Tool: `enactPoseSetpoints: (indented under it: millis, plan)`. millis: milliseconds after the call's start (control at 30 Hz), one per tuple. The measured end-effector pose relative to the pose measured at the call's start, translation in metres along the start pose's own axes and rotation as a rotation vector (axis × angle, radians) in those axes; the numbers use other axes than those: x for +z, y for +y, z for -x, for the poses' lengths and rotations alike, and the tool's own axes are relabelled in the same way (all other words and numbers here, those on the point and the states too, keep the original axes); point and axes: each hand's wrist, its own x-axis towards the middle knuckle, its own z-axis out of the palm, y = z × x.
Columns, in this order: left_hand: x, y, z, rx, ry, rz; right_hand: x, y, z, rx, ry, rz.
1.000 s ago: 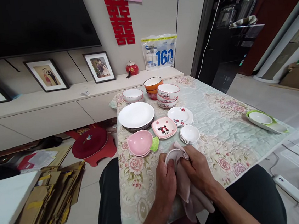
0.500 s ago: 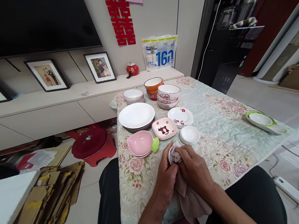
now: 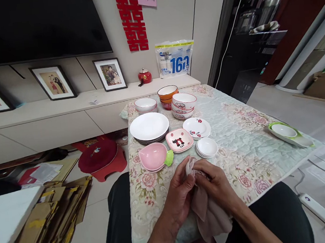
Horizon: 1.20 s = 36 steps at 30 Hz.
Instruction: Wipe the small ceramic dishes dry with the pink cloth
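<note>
My left hand [image 3: 179, 193] is closed around a small white dish, whose rim showed a moment ago and is now covered by cloth and fingers. My right hand [image 3: 218, 187] grips a greyish-pink cloth [image 3: 209, 217], bunched over the dish, its loose end hanging at the table's near edge. Just beyond my hands are a stack of small white dishes [image 3: 207, 147], a square pink cat dish [image 3: 178, 140] and pink leaf-handled bowls [image 3: 153, 156]. Flowered plates [image 3: 197, 127] and a large white plate [image 3: 149, 126] atop dark ones lie farther back.
White bowls with red rims [image 3: 184, 102], orange bowls [image 3: 167, 92] and paler bowls [image 3: 145, 104] stand at the back of the flowered tablecloth [image 3: 240, 144]. A green-edged dish [image 3: 290, 135] lies at right. Left are a red stool [image 3: 99, 161] and flattened cardboard [image 3: 54, 221].
The cloth has shifted over the dish's rim, hiding it. My right-hand fingers have pushed deeper into the cloth, and my left thumb has moved up onto it.
</note>
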Motion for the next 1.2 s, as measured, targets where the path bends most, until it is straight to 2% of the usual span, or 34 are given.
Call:
enactPoseSetpoints:
  millis: [67,133,200,267,333,367,433,533,600,633,700,767,833,900,1000,1100,1200]
  plan:
    - [-0.002,-0.001,-0.001,-0.01,0.05,0.043,-0.01,-0.004,-0.003,-0.026,-0.156,-0.054]
    - [-0.001,-0.003,-0.001,-0.028,0.093,0.069,-0.016,-0.005,-0.005,-0.025,-0.234,-0.003]
    - [0.0,-0.003,-0.002,-0.026,0.103,0.054,-0.015,-0.003,-0.004,-0.003,-0.196,0.138]
    - [0.003,-0.002,-0.002,-0.014,0.085,0.009,-0.008,0.0,-0.001,0.028,-0.062,0.279]
    - [0.006,0.0,-0.001,-0.007,0.055,-0.036,-0.001,0.003,0.0,0.065,0.076,0.307]
    - [0.006,0.0,-0.001,-0.006,0.044,-0.045,0.001,0.002,0.001,0.078,0.103,0.263]
    - [0.005,0.001,0.0,-0.009,0.039,-0.028,0.0,-0.001,-0.001,0.08,0.051,0.105]
    - [0.002,-0.001,0.0,-0.023,0.078,0.029,-0.013,-0.007,-0.005,0.034,-0.185,-0.077]
    - [0.0,-0.003,0.0,-0.03,0.115,0.042,-0.022,-0.008,-0.006,0.008,-0.306,-0.043]
    - [0.0,-0.004,-0.001,-0.03,0.13,0.039,-0.024,-0.007,-0.006,0.011,-0.326,0.019]
    - [0.001,-0.005,-0.001,-0.021,0.138,0.012,-0.022,-0.003,-0.004,0.034,-0.272,0.173]
    - [0.003,-0.004,-0.001,-0.014,0.114,-0.024,-0.015,0.0,-0.003,0.053,-0.138,0.275]
    - [0.004,-0.003,-0.001,-0.005,0.085,-0.039,-0.008,0.0,-0.002,0.034,-0.046,0.239]
    - [0.004,-0.001,0.0,0.0,0.079,-0.016,-0.007,-0.004,-0.003,0.008,-0.072,0.103]
    - [0.003,0.0,0.0,0.003,0.126,0.037,-0.014,-0.01,-0.005,-0.002,-0.237,-0.062]
    - [0.003,-0.002,-0.002,0.021,0.169,0.058,-0.018,-0.008,-0.004,-0.029,-0.314,0.015]
    - [0.003,-0.003,-0.004,0.051,0.161,0.065,-0.012,-0.002,0.0,-0.08,-0.24,0.147]
